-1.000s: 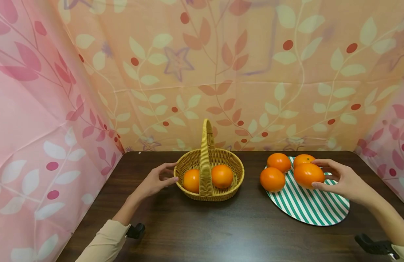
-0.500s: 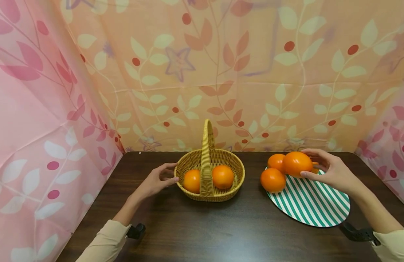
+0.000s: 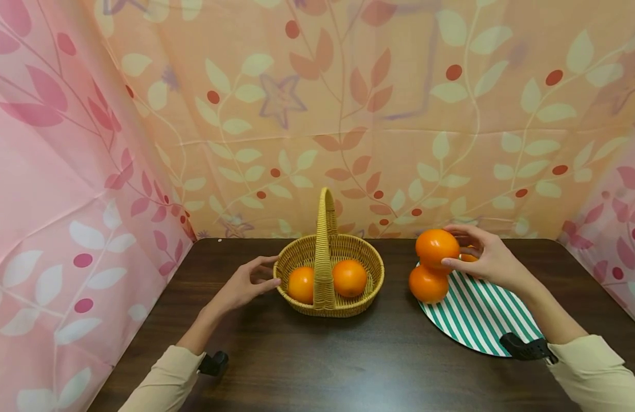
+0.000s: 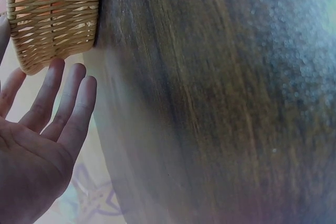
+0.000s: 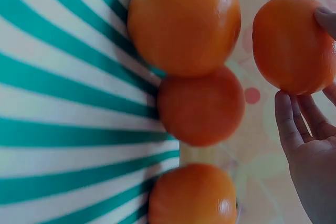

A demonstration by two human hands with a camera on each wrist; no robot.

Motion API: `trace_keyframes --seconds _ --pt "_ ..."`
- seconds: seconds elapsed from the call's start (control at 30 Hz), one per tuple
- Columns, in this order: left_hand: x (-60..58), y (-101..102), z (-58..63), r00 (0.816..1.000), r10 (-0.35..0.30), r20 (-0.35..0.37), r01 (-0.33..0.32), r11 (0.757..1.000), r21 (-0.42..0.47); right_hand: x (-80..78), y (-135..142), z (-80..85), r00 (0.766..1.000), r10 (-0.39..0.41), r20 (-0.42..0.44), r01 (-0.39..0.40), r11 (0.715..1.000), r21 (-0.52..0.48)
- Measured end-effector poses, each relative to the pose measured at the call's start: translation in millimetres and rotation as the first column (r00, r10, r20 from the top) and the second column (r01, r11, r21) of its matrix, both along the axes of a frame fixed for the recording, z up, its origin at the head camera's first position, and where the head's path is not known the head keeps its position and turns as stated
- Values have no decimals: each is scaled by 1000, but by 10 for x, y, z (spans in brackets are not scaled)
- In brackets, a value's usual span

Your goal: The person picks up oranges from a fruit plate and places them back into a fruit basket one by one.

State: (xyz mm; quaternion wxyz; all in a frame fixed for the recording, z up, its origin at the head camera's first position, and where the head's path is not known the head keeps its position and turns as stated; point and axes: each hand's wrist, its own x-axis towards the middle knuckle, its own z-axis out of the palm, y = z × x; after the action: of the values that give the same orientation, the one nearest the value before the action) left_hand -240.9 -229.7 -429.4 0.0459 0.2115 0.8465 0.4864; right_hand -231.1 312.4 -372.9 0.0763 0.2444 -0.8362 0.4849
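Observation:
My right hand (image 3: 489, 260) holds an orange (image 3: 437, 248) between thumb and fingers, raised over the left end of a green-and-white striped oval mat (image 3: 482, 312). In the right wrist view, the held orange (image 5: 294, 43) is apart from three others in a row along the mat. One orange (image 3: 429, 284) sits just below it in the head view; another orange (image 3: 469, 258) shows partly behind my fingers, and the third is hidden there. My left hand (image 3: 247, 283) touches the left end of a wicker basket (image 3: 374, 286), its fingers (image 4: 76, 98) loosely extended in the left wrist view.
Inside the basket lie two oranges, one orange (image 3: 350, 278) right of the tall arched handle (image 3: 323, 246) and one orange (image 3: 300, 284) partly behind it. Basket and mat rest on a dark wooden table (image 3: 317, 366). A patterned curtain (image 3: 317, 114) hangs behind the table's back edge.
My right hand has carried the orange leftward and slightly up, from over the mat to above the leftmost orange. My left hand and the basket have stayed put.

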Motion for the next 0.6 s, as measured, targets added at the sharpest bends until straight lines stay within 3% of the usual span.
trace_keyframes --seconds 0.37,0.6 --pt "9 2 2 1000 4 -12 -4 1000 -17 -220 -351 -20 993 114 17 -113 992 -49" --pt "7 2 9 1000 0 -30 -1 1000 -16 -314 -576 -14 988 146 55 -142 988 -66"
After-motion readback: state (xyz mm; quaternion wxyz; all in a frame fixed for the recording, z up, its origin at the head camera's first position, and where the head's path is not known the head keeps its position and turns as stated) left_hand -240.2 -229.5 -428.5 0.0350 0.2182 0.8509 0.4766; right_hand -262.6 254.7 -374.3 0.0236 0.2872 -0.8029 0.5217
